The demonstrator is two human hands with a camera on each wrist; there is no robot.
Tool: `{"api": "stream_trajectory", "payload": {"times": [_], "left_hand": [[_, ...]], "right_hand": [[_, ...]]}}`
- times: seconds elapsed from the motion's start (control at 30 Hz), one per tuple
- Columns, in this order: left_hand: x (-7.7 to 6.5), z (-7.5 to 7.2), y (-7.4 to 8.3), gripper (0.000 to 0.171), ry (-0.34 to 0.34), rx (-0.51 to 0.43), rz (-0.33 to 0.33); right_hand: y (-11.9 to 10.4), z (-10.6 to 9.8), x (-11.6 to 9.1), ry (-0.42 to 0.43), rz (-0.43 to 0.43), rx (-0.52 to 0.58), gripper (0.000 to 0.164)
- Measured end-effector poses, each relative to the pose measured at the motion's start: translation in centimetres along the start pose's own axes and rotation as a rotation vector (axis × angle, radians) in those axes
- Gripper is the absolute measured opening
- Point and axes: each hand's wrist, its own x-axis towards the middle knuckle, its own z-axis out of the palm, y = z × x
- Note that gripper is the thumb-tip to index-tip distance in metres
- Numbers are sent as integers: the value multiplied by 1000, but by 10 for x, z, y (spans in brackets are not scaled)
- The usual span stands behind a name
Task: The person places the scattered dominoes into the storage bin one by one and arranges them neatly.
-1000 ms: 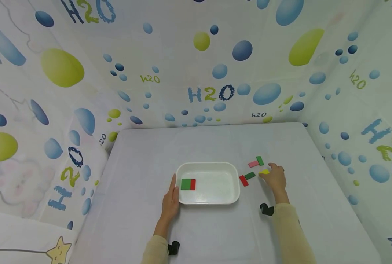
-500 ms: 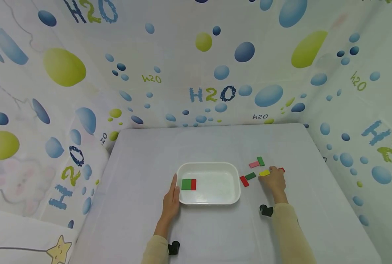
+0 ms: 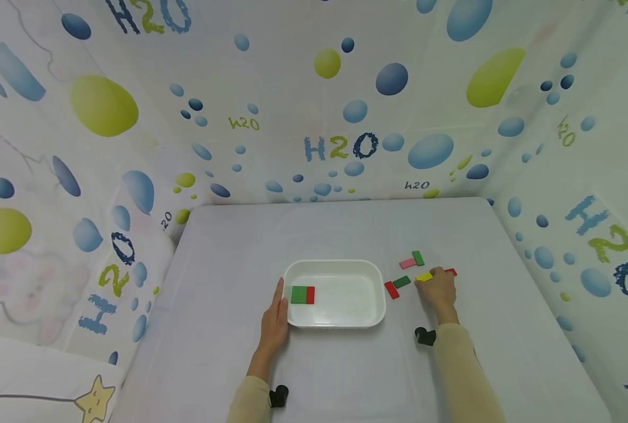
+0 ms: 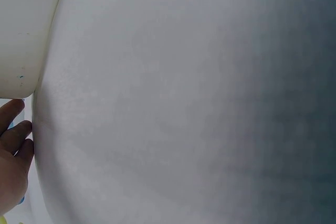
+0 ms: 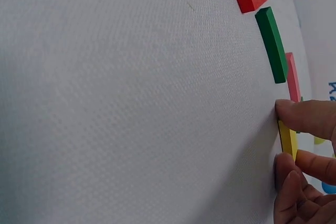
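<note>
My left hand rests with straight fingers against the left side of the white tray; in the left wrist view its fingertips lie right at the tray's edge. Inside the tray, a green block and a red block lie side by side at the left. My right hand is down on the table right of the tray. Its thumb and fingers pinch a small yellow block at the two ends. A red block shows partly from behind that hand.
Between tray and right hand lie a red block and a dark green block. Farther back, a pink block meets another green block. A printed curtain borders the white table at the back and sides.
My right hand has come down slightly and its fingers have closed in on the yellow block. The red block behind it has come into sight. The left hand and tray stay put.
</note>
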Motion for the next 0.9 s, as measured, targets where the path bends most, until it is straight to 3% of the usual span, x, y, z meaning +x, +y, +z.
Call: {"api": "stream_trajectory", "payload": {"times": [0.2,0.9], "left_hand": [[1,0,-1,50,2,-2,0],[2,-1,-4,51,-1,-13,0]], "right_hand": [[3,3,1,-15,-5,15,54],[10,3,-6,66,-60,119,52]]}}
